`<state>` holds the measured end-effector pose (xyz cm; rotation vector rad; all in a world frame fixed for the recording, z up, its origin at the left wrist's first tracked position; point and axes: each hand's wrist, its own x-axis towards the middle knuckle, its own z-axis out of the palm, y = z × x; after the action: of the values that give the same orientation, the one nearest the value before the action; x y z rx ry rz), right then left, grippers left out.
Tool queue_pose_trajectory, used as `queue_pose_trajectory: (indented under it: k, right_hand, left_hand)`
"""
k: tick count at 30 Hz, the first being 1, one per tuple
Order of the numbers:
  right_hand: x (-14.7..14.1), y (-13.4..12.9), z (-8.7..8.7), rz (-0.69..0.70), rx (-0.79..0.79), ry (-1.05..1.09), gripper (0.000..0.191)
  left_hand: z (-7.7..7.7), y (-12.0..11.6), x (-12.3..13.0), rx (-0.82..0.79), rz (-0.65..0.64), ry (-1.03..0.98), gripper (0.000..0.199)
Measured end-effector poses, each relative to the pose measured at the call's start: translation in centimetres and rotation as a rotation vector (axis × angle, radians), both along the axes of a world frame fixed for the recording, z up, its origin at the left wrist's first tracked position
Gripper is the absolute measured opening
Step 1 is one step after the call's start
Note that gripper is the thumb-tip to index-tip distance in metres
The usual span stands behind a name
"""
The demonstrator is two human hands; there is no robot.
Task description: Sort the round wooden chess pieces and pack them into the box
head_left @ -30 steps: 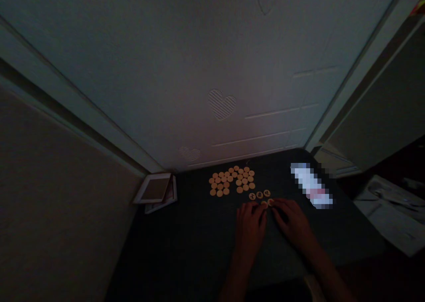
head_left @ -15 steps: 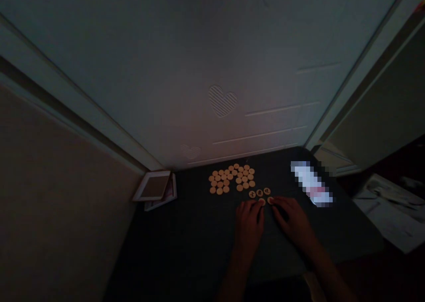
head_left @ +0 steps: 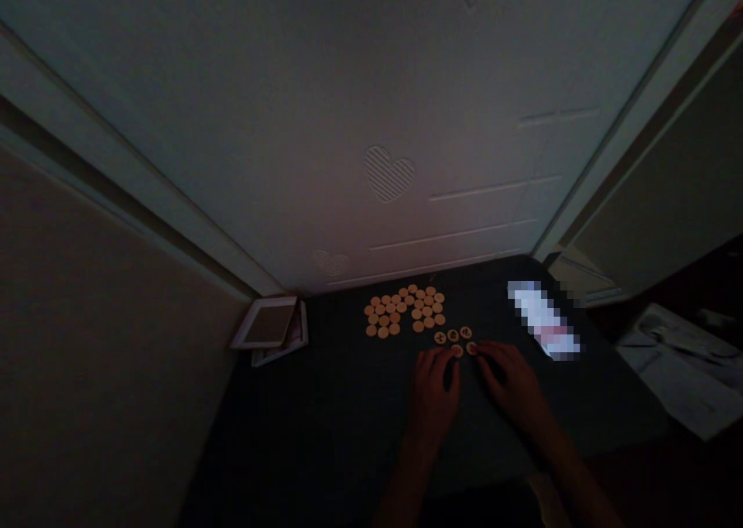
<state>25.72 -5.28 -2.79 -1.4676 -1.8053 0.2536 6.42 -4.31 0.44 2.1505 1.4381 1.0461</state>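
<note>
Hands (head_left: 436, 392) narrowed on one disc (head_left: 457, 352) each — three discs (head_left: 453, 335) beyond bear dark, illegible characters.

I sit in low light before a dark table (head_left: 325, 412) that meets an off-white panel (head_left: 279, 125), patterned with a large striped heart (head_left: 389, 174), a smaller striped heart (head_left: 331, 262) and straight lines (head_left: 453, 234). A shadowed brownish wall (head_left: 87, 319) stands on my left; pale trim (head_left: 632, 110) edges the panel on my right.
</note>
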Motion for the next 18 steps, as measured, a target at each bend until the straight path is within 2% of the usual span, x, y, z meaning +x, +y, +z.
queue_pose_trajectory:
  k: [4,7,10,14,18]
  right_hand:
    - [0.0,0.0,0.1,-0.017,-0.021,0.022,0.026]
    - [-0.1,0.0,0.4,-0.024,-0.032,0.041,0.026]
    - [-0.2,-0.1,0.6,-0.018,-0.030,0.063,0.025]
    - [-0.2,-0.1,0.7,-0.023,-0.030,0.080,0.025]
    - [-0.2,-0.1,0.8,-0.025,-0.025,0.094,0.025]
  left_hand:
    - [0.8,1.1,-2.2,0.011,-0.002,-0.019,0.030]
    - [1.5,3.3,-4.6,0.017,0.007,0.087,0.037]
    - [1.8,5.7,-6.4,0.057,-0.078,0.216,0.043]
    - [1.6,7.4,-6.9,0.096,-0.154,0.369,0.052]
    - [1.2,7.5,-6.9,0.143,-0.118,0.416,0.050]
